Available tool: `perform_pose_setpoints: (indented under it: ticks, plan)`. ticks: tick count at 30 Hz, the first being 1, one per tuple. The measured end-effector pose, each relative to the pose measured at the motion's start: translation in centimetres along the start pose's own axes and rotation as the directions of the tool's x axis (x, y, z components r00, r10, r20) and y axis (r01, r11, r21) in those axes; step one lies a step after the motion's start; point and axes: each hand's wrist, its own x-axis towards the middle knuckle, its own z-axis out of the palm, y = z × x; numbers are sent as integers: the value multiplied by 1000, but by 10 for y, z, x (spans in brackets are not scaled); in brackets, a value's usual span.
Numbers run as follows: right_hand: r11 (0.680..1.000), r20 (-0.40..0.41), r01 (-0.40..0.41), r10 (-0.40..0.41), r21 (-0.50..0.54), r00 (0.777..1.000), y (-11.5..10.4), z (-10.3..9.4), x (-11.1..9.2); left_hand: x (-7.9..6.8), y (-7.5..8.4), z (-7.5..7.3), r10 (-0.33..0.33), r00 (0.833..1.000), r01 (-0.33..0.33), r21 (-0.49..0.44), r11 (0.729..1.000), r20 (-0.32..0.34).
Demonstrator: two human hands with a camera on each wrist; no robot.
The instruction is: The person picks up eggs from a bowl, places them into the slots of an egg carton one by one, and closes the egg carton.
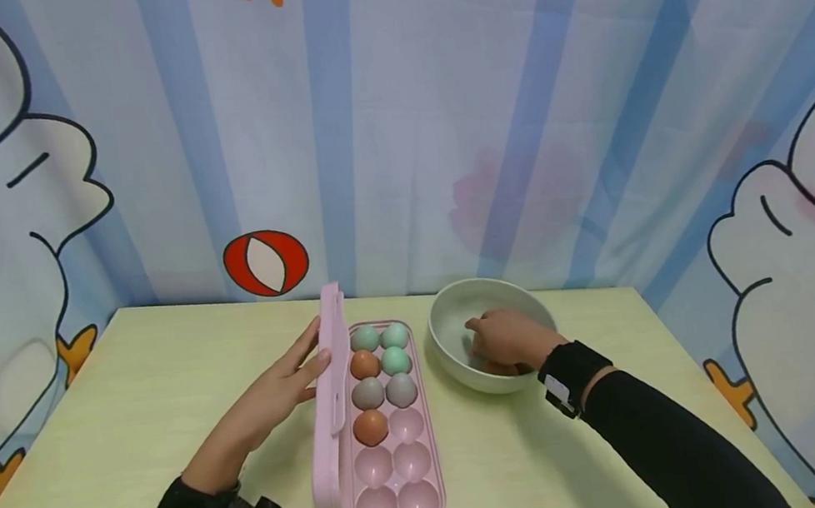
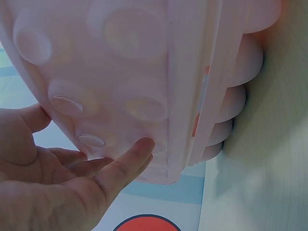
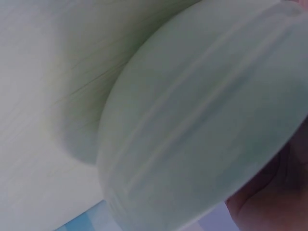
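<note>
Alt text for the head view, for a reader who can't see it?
A person's right hand is inside a pale bowl on a light table, while the left hand touches the raised lid of a pink egg carton. Seven brown, grey and green eggs sit in the carton; a cartoon backdrop hangs behind.
</note>
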Motion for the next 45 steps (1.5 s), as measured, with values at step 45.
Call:
perform_pose_setpoints:
  ticks: [45]
  plan:
    - [980,-179,78,-45,183,983,-5,-16,-13,-1,3,1,-11,1000,11,4,1000,-1]
